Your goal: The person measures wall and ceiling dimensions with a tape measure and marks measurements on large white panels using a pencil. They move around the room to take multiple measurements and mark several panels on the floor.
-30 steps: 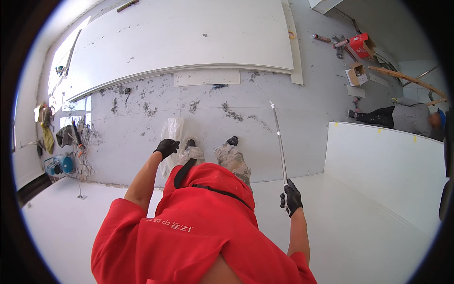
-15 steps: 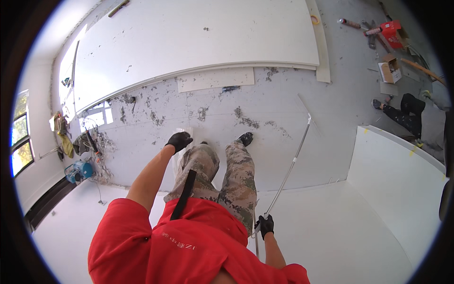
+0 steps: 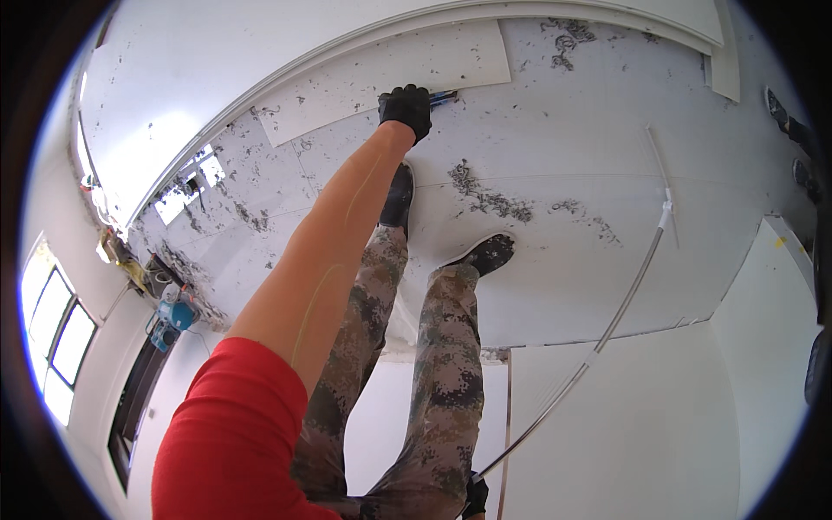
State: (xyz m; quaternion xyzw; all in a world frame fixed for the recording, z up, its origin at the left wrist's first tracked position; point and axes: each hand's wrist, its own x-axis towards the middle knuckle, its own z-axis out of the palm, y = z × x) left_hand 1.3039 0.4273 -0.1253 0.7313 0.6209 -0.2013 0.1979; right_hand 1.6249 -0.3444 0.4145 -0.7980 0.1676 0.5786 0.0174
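My left hand [image 3: 405, 113], in a black glove, is down at the floor with its fingers curled over a slim blue-and-dark tool [image 3: 445, 97]. One end of that tool sticks out to the right of the glove; the fingertips are hidden. Beside it lies a white strip of board [image 3: 347, 91]. My right hand [image 3: 475, 497], also gloved, shows only partly at the lower edge behind my leg, closed on a long metal pole [image 3: 611, 325]. The pole slants up to the right and ends in a thin crossbar [image 3: 666, 195].
A large white panel [image 3: 234, 87] spans the far side. Grey shavings [image 3: 490, 199] are scattered over the floor around my shoes [image 3: 490, 253]. A teal machine [image 3: 176, 314] stands at the left. A low white wall [image 3: 767, 286] rises at right, with a person's feet [image 3: 784, 113] beyond.
I have bent forward. My left hand has gone from beside my knee down to the tool on the floor. The view has dropped closer, and my right hand has slid to the lower edge.
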